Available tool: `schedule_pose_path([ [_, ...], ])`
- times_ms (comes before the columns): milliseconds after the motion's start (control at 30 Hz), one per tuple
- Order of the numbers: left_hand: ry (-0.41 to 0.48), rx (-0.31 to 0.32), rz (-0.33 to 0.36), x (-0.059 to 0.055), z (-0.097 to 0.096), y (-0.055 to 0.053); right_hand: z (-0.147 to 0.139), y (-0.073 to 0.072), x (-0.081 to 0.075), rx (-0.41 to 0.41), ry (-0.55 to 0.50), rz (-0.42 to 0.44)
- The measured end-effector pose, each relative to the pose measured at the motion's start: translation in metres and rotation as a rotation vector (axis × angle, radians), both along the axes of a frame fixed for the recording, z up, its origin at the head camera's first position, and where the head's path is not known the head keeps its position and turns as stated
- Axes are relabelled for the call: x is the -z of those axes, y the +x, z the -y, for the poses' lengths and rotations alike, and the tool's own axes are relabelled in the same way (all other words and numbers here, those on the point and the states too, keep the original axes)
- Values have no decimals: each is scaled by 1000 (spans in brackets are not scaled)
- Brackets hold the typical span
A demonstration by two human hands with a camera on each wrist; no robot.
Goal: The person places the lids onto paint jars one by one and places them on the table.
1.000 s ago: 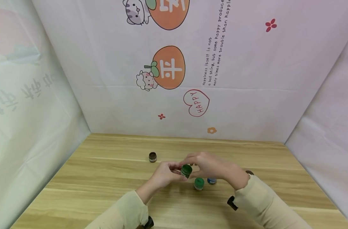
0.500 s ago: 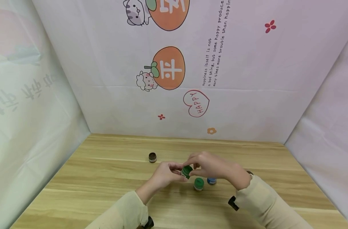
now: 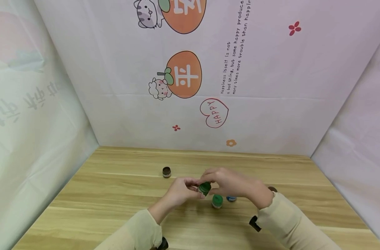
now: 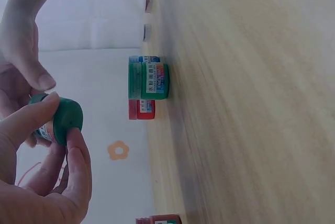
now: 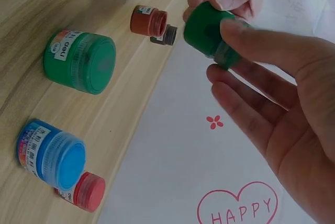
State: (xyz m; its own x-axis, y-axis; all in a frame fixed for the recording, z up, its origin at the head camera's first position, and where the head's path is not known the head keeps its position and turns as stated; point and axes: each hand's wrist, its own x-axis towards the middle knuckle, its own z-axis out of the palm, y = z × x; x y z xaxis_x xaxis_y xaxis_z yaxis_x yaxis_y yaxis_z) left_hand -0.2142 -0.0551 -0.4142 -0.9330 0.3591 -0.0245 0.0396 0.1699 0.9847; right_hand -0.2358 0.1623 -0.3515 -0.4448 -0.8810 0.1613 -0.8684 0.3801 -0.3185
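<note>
My left hand (image 3: 177,191) grips a small dark green paint jar (image 5: 201,28) above the table, thumb on one side and fingers on the other. The jar lies tipped, its clear-rimmed lid (image 5: 227,56) turned toward my right hand (image 3: 230,182). In the right wrist view, the right thumb presses on the lid, with the fingers curved round its far side. Just below the hands stands a lighter green paint jar (image 3: 217,201), with a blue paint jar (image 3: 231,198) beside it, partly covered by the right forearm in the head view.
A dark brown jar (image 3: 166,172) stands farther back on the left of the wooden table (image 3: 115,201). The right wrist view also has a reddish-brown jar (image 5: 149,21) and a red jar (image 5: 91,191). White printed cloth (image 3: 264,104) surrounds the table's back and sides.
My right fingers have come in from spread apart beside the jar to its lid, then shifted slightly. The left hand keeps the jar at almost the same spot.
</note>
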Motion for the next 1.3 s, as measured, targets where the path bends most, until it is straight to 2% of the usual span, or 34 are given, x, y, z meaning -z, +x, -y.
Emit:
schedule_pose_path([
  [167, 15, 1, 10, -1, -1, -1, -1, -1, 2, -9, -23, -10],
  [400, -6, -18, 11, 0, -1, -1, -1, 0, 2, 30, -24, 15],
  [600, -14, -35, -11, 0, -2, 1, 1, 1, 1, 46, -15, 17],
  [867, -48, -39, -48, 0, -2, 2, 3, 5, -3, 108, 18, 45],
  [1200, -67, 23, -25, -8, 1, 1, 1, 2, -3, 36, -89, 28],
  [1300, -85, 22, -27, -10, 2, 1, 1, 1, -4, 8, -97, 37],
])
